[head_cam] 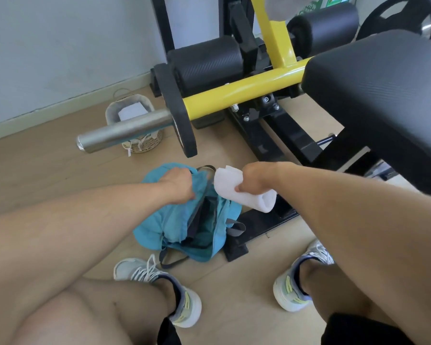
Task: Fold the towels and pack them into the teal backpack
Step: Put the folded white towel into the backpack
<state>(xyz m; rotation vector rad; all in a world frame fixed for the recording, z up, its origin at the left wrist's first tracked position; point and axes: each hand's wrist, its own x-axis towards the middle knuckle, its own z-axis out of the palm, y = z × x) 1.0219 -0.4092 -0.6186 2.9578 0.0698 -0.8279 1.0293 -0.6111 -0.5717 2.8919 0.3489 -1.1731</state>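
The teal backpack [184, 220] lies on the wooden floor between my feet, its main opening gaping and showing a dark lining. My left hand [178, 185] grips the upper left edge of that opening and holds it up. My right hand [253, 179] grips a folded white towel [228, 189], which hangs just above and to the right of the opening. One end of the towel sticks out to the left of my fist and the thicker rolled end to the lower right.
A yellow and black gym machine [246, 90] with a steel bar [125, 130] stands right behind the backpack. A black padded bench [383, 95] fills the right. A wicker basket [135, 123] with a white towel inside sits by the wall. A grey cloth [281, 6] hangs at the top.
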